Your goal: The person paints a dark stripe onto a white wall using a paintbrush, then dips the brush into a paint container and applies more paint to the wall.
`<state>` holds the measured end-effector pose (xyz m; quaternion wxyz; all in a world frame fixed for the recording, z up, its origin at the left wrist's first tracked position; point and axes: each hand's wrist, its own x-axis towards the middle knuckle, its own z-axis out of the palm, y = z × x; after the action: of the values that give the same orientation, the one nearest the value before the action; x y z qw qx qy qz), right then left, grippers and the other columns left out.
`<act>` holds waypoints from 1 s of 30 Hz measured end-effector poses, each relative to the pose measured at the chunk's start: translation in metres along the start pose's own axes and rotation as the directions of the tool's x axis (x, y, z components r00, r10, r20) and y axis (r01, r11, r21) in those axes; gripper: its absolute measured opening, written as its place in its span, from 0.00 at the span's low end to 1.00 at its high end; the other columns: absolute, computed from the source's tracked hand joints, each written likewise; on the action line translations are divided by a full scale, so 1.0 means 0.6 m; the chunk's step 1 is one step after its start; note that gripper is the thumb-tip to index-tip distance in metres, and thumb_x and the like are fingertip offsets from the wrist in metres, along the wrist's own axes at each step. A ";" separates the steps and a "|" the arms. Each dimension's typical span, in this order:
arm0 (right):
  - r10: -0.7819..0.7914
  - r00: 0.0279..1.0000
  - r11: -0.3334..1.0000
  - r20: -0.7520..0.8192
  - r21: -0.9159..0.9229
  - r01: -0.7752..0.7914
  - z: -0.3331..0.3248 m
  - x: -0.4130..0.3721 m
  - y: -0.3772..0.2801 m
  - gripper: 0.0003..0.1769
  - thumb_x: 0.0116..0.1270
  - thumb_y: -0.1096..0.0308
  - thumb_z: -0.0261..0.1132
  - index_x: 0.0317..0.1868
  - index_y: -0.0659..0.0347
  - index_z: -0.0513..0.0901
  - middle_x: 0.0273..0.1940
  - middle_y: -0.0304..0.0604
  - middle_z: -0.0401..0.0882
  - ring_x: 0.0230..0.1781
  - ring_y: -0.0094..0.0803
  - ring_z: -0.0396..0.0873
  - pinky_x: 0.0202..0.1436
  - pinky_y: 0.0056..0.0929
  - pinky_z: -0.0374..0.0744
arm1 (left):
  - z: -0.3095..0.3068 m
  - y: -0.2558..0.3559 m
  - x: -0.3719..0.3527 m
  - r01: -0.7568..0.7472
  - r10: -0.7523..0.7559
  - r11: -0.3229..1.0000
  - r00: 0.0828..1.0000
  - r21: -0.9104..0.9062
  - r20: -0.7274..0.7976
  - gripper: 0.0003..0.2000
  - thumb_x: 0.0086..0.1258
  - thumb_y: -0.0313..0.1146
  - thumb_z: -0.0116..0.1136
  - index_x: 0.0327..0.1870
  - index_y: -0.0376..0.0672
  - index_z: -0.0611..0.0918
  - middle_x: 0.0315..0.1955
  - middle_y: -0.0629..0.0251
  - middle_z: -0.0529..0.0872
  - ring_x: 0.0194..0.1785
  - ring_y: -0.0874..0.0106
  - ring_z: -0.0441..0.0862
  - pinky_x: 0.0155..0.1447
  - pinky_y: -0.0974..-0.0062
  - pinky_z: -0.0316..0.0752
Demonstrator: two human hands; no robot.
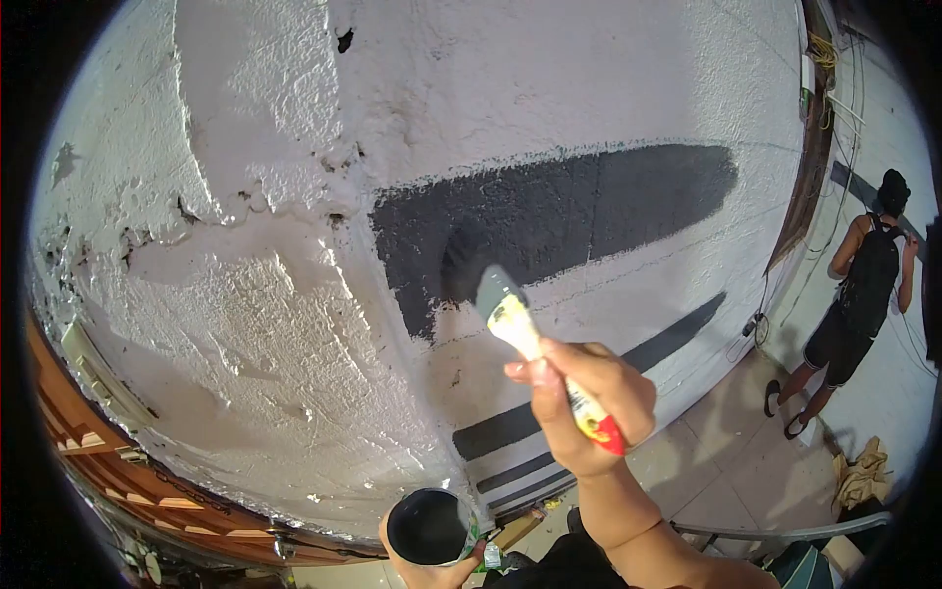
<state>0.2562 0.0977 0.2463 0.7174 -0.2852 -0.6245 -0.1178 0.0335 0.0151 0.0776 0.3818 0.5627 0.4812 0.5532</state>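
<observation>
My right hand (594, 402) grips a paintbrush (512, 322) with a pale yellow handle and a red end. Its bristles, loaded with dark grey paint, point up and left over the lower edge of a wide dark grey band (579, 206) on the white wall (549, 69). Low in the view, my left hand (404, 562) is wrapped round a paint can (432, 527) with dark paint inside. Below the wide band run thinner dark grey stripes (510, 429), partly hidden behind my right hand and forearm.
The left wall section is rough, with cracks and peeling. A wooden door (74, 427) stands at lower left. At right, a person with a black backpack (871, 260) faces another wall. Crumpled brown paper (863, 474) lies on the tiled floor (721, 456), near a metal rail (785, 533).
</observation>
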 end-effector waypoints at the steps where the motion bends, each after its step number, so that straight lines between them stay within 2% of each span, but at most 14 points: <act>1: -0.005 0.999 1.000 0.037 -0.024 0.005 0.000 -0.005 -0.001 0.06 0.67 0.82 0.64 0.45 0.71 0.81 0.31 0.53 0.88 0.30 0.37 0.90 0.33 0.26 0.85 | 0.001 0.005 -0.001 0.014 -0.014 1.000 1.000 0.007 -0.005 0.52 0.43 0.31 0.84 0.72 0.36 0.63 0.64 0.51 0.76 0.66 0.60 0.76 0.72 0.62 0.70; 4: 0.003 0.992 0.998 0.126 -0.057 0.005 -0.011 -0.017 -0.004 0.07 0.66 0.82 0.65 0.45 0.71 0.83 0.32 0.53 0.88 0.30 0.36 0.90 0.32 0.25 0.85 | 0.001 0.022 0.000 0.037 -0.038 0.999 0.999 -0.023 -0.006 0.52 0.44 0.31 0.84 0.72 0.36 0.62 0.64 0.51 0.76 0.67 0.60 0.75 0.72 0.62 0.69; 8: -0.040 0.999 0.993 0.007 -0.110 0.041 -0.019 -0.001 -0.013 0.09 0.64 0.82 0.67 0.45 0.70 0.83 0.33 0.52 0.88 0.31 0.35 0.90 0.34 0.25 0.85 | 0.000 0.026 0.000 0.077 -0.077 0.996 0.997 -0.048 -0.008 0.52 0.43 0.32 0.84 0.72 0.36 0.62 0.65 0.51 0.75 0.67 0.60 0.75 0.72 0.62 0.69; 11: -0.067 0.995 0.991 0.073 -0.114 0.075 -0.015 0.012 -0.004 0.09 0.64 0.82 0.68 0.45 0.70 0.83 0.33 0.52 0.88 0.32 0.35 0.90 0.35 0.26 0.86 | 0.001 0.031 0.001 0.076 -0.076 0.997 0.997 0.008 -0.032 0.52 0.44 0.33 0.84 0.72 0.35 0.62 0.64 0.51 0.76 0.66 0.60 0.75 0.72 0.63 0.69; 15: -0.018 0.988 0.994 0.154 -0.103 0.034 -0.028 0.002 -0.013 0.09 0.63 0.83 0.68 0.44 0.70 0.84 0.32 0.52 0.88 0.31 0.34 0.89 0.34 0.27 0.86 | 0.000 0.017 0.004 0.012 -0.012 1.000 1.000 0.009 -0.018 0.53 0.43 0.34 0.85 0.72 0.35 0.62 0.64 0.51 0.76 0.66 0.60 0.76 0.71 0.63 0.70; 19: -0.118 0.991 0.982 0.064 -0.138 0.126 -0.018 0.023 -0.013 0.09 0.62 0.83 0.69 0.43 0.69 0.84 0.32 0.51 0.87 0.29 0.34 0.89 0.33 0.26 0.85 | -0.003 0.008 0.003 0.039 -0.039 0.999 0.999 -0.004 -0.012 0.53 0.43 0.35 0.84 0.72 0.35 0.63 0.64 0.50 0.76 0.66 0.60 0.76 0.71 0.63 0.70; 23: 0.011 0.969 0.990 0.247 -0.136 0.023 -0.028 0.014 -0.023 0.11 0.61 0.82 0.69 0.44 0.69 0.84 0.32 0.50 0.87 0.29 0.34 0.89 0.33 0.25 0.85 | -0.001 0.018 0.000 0.042 -0.043 0.999 0.999 -0.003 -0.032 0.53 0.43 0.35 0.84 0.72 0.35 0.63 0.64 0.50 0.76 0.67 0.59 0.75 0.72 0.62 0.69; 28: -0.136 0.987 0.986 0.089 -0.088 0.144 -0.022 0.018 -0.021 0.12 0.60 0.83 0.69 0.45 0.69 0.86 0.34 0.51 0.88 0.29 0.34 0.89 0.32 0.24 0.85 | -0.005 0.000 0.002 -0.008 0.007 0.998 1.000 -0.061 -0.009 0.53 0.43 0.36 0.85 0.72 0.35 0.63 0.65 0.50 0.75 0.68 0.59 0.75 0.73 0.61 0.67; 30: -0.166 0.980 0.982 0.108 -0.075 0.175 -0.008 0.034 -0.019 0.12 0.60 0.83 0.69 0.45 0.68 0.86 0.34 0.51 0.88 0.28 0.33 0.89 0.31 0.24 0.85 | -0.004 0.001 0.000 -0.003 0.002 0.998 1.000 -0.062 -0.012 0.53 0.43 0.35 0.85 0.72 0.35 0.63 0.65 0.50 0.75 0.68 0.59 0.74 0.73 0.61 0.67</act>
<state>0.2582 0.0898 0.2686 0.6594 -0.2661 -0.6768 -0.1905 0.0313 0.0148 0.0785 0.3956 0.5480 0.4654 0.5715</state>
